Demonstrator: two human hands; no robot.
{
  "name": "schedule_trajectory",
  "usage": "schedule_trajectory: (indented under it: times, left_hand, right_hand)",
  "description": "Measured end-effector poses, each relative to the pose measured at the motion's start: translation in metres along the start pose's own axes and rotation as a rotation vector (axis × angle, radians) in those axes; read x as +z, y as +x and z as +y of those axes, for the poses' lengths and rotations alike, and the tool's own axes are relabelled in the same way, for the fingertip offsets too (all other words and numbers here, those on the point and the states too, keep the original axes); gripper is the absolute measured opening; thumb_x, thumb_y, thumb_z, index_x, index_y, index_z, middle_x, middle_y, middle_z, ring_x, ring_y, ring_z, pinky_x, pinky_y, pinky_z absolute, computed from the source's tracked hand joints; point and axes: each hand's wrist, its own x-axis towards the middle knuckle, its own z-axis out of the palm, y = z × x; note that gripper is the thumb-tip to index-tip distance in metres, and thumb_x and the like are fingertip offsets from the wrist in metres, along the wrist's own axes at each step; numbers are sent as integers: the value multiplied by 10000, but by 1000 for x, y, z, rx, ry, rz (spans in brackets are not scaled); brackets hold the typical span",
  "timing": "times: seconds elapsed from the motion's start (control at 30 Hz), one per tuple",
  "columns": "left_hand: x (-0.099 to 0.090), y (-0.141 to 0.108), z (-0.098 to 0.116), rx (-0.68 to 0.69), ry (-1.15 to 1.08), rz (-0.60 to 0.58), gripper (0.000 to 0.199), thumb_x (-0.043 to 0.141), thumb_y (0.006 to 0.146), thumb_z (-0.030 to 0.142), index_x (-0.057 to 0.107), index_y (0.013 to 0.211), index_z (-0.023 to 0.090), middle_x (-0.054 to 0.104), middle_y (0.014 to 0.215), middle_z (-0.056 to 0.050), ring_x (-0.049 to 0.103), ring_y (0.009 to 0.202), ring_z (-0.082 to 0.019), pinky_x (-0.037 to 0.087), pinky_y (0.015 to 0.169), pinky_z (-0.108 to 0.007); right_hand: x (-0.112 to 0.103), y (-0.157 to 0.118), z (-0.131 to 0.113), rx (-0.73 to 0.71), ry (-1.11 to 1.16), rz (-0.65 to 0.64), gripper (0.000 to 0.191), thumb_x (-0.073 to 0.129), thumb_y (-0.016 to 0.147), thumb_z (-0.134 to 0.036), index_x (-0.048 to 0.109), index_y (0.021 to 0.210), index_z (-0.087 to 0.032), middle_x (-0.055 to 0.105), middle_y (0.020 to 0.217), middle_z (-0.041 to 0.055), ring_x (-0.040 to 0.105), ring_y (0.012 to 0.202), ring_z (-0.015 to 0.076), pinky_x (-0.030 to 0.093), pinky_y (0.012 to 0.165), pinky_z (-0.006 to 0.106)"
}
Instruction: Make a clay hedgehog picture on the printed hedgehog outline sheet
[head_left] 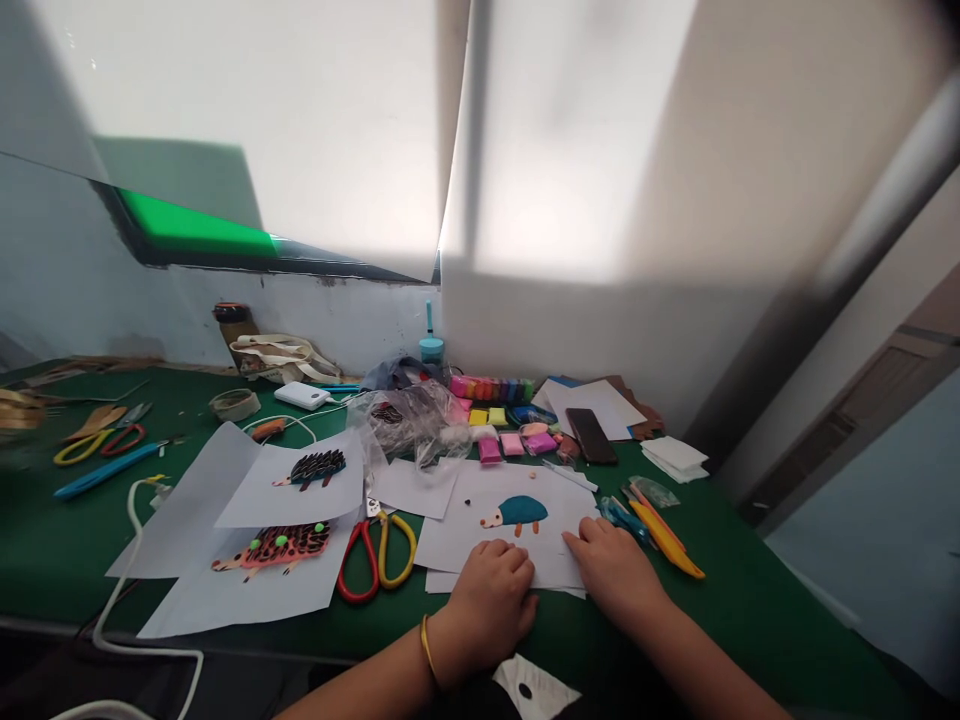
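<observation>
On a white sheet (450, 540) lies a blue clay hedgehog (523, 511) with a pale face and orange feet. My left hand (491, 600), a yellow bangle at its wrist, rests on the sheet's lower edge with its fingers curled; whatever they hold, if anything, is hidden. My right hand (615, 570) lies on the sheet's right edge, index finger stretched toward the hedgehog, the other fingers bent. A small dark bit (467, 502) and a small pinkish bit (532, 475) sit on the sheet near the hedgehog.
Left of the sheet are red-and-yellow scissors (377, 550) and papers with a dark hedgehog (311, 467) and a pink one (274, 547). Behind are clay packs (512, 444), plastic bags and a phone (591, 436). A yellow cutter (667, 540) lies to the right.
</observation>
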Motion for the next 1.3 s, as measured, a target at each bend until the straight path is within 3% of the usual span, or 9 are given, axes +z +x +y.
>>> schedule_trajectory:
  times: [1.0, 1.3]
  left_hand:
    - [-4, 0, 2, 13, 39, -7, 159, 608, 843, 305, 587, 963, 202, 643, 1069, -46, 542, 1014, -250, 454, 914, -409]
    - [-3, 0, 1, 10, 29, 1, 156, 604, 851, 306, 593, 969, 205, 640, 1077, -53, 541, 1028, -250, 449, 928, -410]
  right_hand:
    - [4, -5, 0, 22, -36, 71, 354, 456, 938, -134, 658, 1200, -261, 636, 1084, 95, 537, 1014, 253, 322, 781, 344]
    - [-9, -5, 3, 44, 65, 84, 378, 471, 885, -96, 712, 1130, -254, 647, 1043, 87, 560, 983, 237, 363, 785, 335]
